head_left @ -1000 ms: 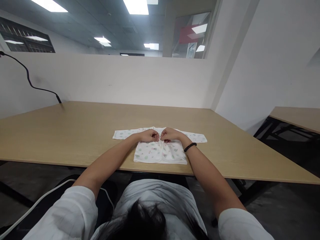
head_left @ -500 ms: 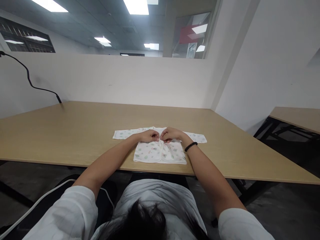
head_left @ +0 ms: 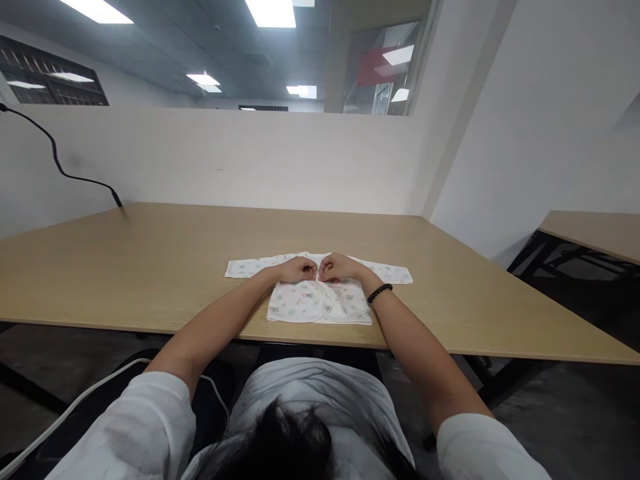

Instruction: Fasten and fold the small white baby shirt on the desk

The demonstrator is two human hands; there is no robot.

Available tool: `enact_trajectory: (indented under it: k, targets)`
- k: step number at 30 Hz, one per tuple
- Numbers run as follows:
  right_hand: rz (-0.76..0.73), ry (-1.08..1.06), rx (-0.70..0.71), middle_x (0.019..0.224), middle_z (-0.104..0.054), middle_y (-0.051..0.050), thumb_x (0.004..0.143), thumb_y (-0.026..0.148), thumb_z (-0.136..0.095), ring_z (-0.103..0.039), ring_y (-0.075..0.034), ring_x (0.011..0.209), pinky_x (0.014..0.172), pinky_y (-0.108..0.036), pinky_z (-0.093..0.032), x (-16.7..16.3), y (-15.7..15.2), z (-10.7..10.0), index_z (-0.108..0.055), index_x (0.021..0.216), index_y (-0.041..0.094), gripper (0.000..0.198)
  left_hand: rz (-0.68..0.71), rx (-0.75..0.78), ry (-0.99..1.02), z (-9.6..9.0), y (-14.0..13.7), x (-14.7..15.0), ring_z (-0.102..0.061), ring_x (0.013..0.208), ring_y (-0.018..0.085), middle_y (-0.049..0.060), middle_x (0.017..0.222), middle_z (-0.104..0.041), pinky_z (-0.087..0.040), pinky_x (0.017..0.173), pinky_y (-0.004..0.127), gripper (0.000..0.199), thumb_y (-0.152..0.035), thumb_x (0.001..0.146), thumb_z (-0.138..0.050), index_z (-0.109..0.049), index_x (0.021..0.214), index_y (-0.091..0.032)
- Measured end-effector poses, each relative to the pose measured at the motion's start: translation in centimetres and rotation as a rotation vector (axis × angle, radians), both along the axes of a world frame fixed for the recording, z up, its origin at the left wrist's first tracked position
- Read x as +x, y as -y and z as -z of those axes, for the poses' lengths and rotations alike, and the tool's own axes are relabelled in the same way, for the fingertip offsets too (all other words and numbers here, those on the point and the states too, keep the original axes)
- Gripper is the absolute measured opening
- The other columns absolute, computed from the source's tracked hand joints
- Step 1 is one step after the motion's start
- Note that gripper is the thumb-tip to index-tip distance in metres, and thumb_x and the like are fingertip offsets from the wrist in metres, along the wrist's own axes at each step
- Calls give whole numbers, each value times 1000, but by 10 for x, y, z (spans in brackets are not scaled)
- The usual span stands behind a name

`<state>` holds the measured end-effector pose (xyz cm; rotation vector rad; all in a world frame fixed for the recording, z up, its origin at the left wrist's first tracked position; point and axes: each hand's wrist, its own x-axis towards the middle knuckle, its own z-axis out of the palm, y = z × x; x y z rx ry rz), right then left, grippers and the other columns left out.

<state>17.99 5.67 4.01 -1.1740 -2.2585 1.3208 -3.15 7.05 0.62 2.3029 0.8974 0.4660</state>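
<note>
A small white baby shirt (head_left: 295, 305) with a pattern of little coloured figures lies spread on the wooden table (head_left: 170, 267), its long sleeves stretched out to both sides. My left hand (head_left: 299, 269) pinches the fabric at the middle of the front, where the two front edges meet. Close beside it, my right hand (head_left: 336, 267) grips the other front edge with bent fingers. Small creases run down the cloth from the fingertips. Whatever fastener lies between the fingers is hidden.
A black flexible cable or stalk (head_left: 57, 153) rises at the table's far left. Behind the table stands a white wall (head_left: 270, 160) with a window above. Another table (head_left: 595, 233) is at the right. A white cord (head_left: 95, 390) hangs at lower left.
Both hands stay at the shirt's front middle, with the fingers shifting only slightly. The right hand's fingers look a little more curled. The shirt has hardly moved.
</note>
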Motion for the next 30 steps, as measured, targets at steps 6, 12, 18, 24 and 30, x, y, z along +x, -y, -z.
enact_trajectory:
  k: [6,12,18,24,30]
  targets:
    - [27,-9,9,64,-63,-2,71,17,-67,-57,-10,56,51,-18,-48,1,-2,-1,-66,81,12,11,-18,-4,-15,1,0,0,-43,63,13,-1,67,-49,-31,57,22,26,-41,77,-59,-59,76,-15]
    - [11,1,12,65,-63,-1,70,17,-68,-56,-10,57,51,-17,-47,1,-4,2,-68,81,12,12,-45,-19,-21,0,1,0,-42,62,13,-1,67,-50,-31,56,22,22,-37,74,-60,-60,76,-15]
    - [20,24,26,58,-59,2,64,18,-70,-51,-8,52,50,-18,-42,-2,-6,6,-68,75,13,13,-59,-38,-23,-1,2,1,-45,62,13,-1,66,-51,-32,57,22,21,-33,70,-61,-64,78,-15]
    - [37,63,46,49,-50,6,63,18,-68,-44,-8,46,46,-20,-34,-5,-3,9,-64,67,14,7,-61,-77,2,-4,6,0,-48,65,14,0,69,-54,-35,58,23,23,-34,68,-63,-65,78,-14]
    - [42,97,71,44,-39,8,67,20,-68,-38,-7,43,44,-20,-28,-7,0,8,-50,54,16,23,-72,-117,20,-8,8,0,-45,61,13,0,66,-53,-33,56,23,26,-40,75,-59,-64,74,-14]
